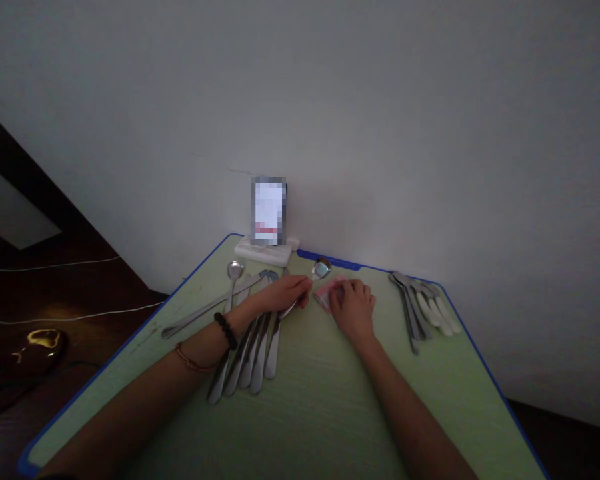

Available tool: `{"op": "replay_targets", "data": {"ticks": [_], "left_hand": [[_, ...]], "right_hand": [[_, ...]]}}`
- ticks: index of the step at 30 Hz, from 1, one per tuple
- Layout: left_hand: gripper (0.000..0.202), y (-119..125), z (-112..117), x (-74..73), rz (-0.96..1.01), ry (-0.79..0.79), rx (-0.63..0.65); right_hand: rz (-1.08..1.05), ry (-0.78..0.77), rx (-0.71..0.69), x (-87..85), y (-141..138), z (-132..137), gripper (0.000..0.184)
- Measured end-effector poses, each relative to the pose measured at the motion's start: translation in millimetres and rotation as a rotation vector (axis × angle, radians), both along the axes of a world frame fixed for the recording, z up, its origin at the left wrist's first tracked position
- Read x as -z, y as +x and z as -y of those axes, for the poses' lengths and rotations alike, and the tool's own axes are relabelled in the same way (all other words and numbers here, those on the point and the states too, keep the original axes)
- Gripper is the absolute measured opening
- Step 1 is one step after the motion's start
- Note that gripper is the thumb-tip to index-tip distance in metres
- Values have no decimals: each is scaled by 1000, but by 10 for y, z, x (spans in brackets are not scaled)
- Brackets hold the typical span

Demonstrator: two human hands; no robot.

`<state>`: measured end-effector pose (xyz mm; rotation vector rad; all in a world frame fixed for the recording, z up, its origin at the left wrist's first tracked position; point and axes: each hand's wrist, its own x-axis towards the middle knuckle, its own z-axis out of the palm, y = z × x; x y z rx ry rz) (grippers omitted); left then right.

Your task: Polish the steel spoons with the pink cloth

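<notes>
My left hand is closed around the handle of a spoon, whose shiny bowl points up and to the right past my fingers. A folded pink cloth is pinched in my right hand, just below the spoon's bowl; whether the cloth touches the metal I cannot tell. Under my left wrist, several metal knives lie fanned out on the green table. Another spoon lies to their left, and a long metal utensil crosses it at a slant, its far end among the knives.
On the table's right side lies a pile of cutlery, some with white handles. A blurred phone stands in a white holder at the back, near the wall. Blue edging runs around the table.
</notes>
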<state>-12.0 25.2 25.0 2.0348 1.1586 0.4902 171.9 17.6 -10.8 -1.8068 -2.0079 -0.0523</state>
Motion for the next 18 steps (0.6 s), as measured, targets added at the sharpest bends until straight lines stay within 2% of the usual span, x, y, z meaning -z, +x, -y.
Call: {"op": "replay_targets", "data": {"ticks": [5,13,15,18], "left_hand": [[40,66,22,120,48,1,-70],[35,155,32,299,74,-13,-131],[34,161,32,321,107,0,-131],[30,160,24,347,144,-16,-129]], "right_hand": [[-85,-51,32,-13,16,-12,26],[-151,-84,34,16,49,-138,41],[-242,-73,-15,37,85,-187,42],[-516,-48,-121,67,179,-273,38]]}}
